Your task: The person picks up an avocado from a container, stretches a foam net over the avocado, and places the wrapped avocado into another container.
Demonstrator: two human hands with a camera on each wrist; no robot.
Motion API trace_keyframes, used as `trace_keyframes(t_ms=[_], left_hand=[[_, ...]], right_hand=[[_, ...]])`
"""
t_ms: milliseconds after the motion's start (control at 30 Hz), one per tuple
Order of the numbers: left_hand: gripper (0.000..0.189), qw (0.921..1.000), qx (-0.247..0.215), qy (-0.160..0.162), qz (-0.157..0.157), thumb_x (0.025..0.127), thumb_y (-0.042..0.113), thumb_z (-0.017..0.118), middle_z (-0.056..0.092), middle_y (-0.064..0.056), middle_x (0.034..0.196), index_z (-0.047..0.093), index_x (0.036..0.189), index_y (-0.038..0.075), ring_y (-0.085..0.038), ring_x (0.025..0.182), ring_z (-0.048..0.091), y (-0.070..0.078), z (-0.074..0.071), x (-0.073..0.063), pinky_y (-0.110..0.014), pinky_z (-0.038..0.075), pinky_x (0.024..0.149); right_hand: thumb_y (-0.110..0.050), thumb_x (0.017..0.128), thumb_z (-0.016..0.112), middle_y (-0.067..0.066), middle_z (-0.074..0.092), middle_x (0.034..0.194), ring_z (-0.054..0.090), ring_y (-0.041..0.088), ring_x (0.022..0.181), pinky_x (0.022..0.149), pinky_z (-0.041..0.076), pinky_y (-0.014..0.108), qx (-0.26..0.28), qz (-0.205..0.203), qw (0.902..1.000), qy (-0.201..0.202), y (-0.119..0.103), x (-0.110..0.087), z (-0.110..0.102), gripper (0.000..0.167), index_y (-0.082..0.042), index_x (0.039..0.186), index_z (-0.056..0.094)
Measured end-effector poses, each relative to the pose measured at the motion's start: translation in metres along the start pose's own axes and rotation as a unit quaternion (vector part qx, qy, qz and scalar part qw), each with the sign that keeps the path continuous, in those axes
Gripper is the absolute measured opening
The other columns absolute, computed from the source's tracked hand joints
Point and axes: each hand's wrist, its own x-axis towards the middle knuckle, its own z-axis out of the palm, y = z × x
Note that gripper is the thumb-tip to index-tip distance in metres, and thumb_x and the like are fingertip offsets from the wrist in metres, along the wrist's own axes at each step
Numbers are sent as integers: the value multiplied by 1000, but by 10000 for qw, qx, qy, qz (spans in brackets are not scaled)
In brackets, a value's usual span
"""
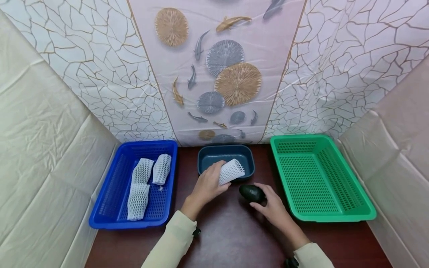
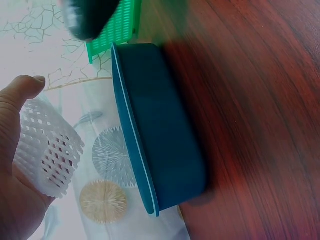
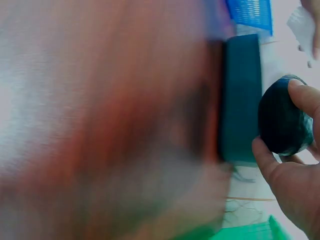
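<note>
My left hand (image 1: 208,182) grips a white foam net sleeve (image 1: 232,172) in front of the small dark teal tub (image 1: 226,149). In the left wrist view the mesh end of the sleeve (image 2: 59,157) points away from the palm, with the thumb along its side. A dark green avocado (image 1: 252,193) is held in the fingers of my right hand (image 1: 273,206), to the right of the sleeve and apart from it. The right wrist view shows thumb and fingers around the avocado (image 3: 284,117).
On the left stands a blue basket (image 1: 130,224) with three white foam-netted pieces (image 1: 138,201) in it. A green basket (image 1: 331,217) sits on the right. Patterned cloth walls close off the back and sides of the dark red wooden table (image 1: 224,238).
</note>
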Motion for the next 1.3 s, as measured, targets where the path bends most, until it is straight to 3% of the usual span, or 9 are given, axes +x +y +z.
trace_keyframes(t_ms=[500, 700, 767, 967, 1300], left_hand=[[77, 10000, -22, -74, 31, 82, 33, 88, 64, -8, 132, 47, 144, 10, -22, 113, 65, -2, -4, 2, -44, 56, 96], [77, 9998, 2, -187, 66, 82, 33, 88, 64, -8, 130, 47, 144, 11, -22, 110, 65, -1, -3, 1, -44, 56, 94], [78, 9997, 8, -218, 112, 82, 32, 88, 65, -9, 128, 47, 144, 10, -23, 108, 66, 0, -3, 1, -44, 57, 93], [76, 9991, 166, -281, 288, 82, 32, 88, 66, -10, 127, 48, 144, 11, -24, 106, 67, 3, -3, 1, -44, 57, 91], [73, 9973, 367, -317, 551, 82, 30, 87, 67, -10, 125, 49, 141, 10, -23, 105, 66, 12, -3, 4, -43, 56, 92]], right_hand=[[-13, 84, 86, 19, 57, 139, 61, 31, 115, 82, 57, 46, 210, 40, 9993, 307, -31, 29, -51, 74, -8, 149, 50], [-14, 85, 86, 20, 61, 134, 61, 29, 101, 74, 54, 36, 273, 122, 9993, 234, -41, 42, -68, 74, -8, 148, 48], [-16, 85, 86, 19, 60, 135, 60, 28, 101, 75, 53, 37, 215, 82, 9996, 155, -44, 47, -74, 74, -9, 148, 48], [-16, 85, 86, 17, 53, 144, 58, 34, 124, 93, 57, 54, 34, -338, 9991, -246, -50, 62, -84, 72, -10, 148, 51], [-20, 85, 86, 13, 57, 138, 61, 29, 119, 93, 58, 49, 83, -451, 9942, -977, -58, 73, -89, 69, -11, 145, 54]])
